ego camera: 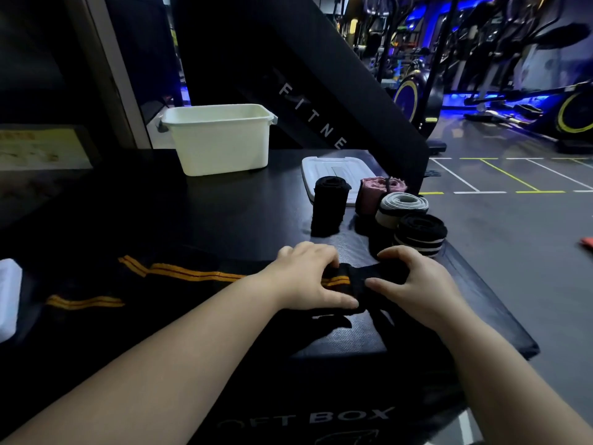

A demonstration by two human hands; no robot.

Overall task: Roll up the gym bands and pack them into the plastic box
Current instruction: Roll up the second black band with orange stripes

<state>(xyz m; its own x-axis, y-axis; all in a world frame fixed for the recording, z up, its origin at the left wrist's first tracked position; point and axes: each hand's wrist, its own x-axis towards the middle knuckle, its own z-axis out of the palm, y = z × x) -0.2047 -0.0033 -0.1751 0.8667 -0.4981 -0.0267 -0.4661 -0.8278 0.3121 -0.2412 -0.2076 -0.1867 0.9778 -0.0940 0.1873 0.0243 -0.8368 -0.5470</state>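
A black gym band with orange stripes point(179, 273) lies stretched across the black soft box point(224, 220), its right end partly rolled. My left hand point(305, 274) and my right hand point(414, 281) both grip that rolled end point(349, 284), fingers curled over it. Beyond my hands stand several finished rolls: a black roll point(329, 203), a pink roll point(375, 192), a grey-white roll point(401, 208) and a black roll with white stripes point(420, 234). The white plastic box point(221, 139) stands open at the back of the surface.
The box's white lid point(324, 170) lies flat behind the rolls. A white object point(8, 297) sits at the left edge. The soft box drops off at its right edge to the grey gym floor point(513, 236). Exercise bikes point(414, 94) stand in the background.
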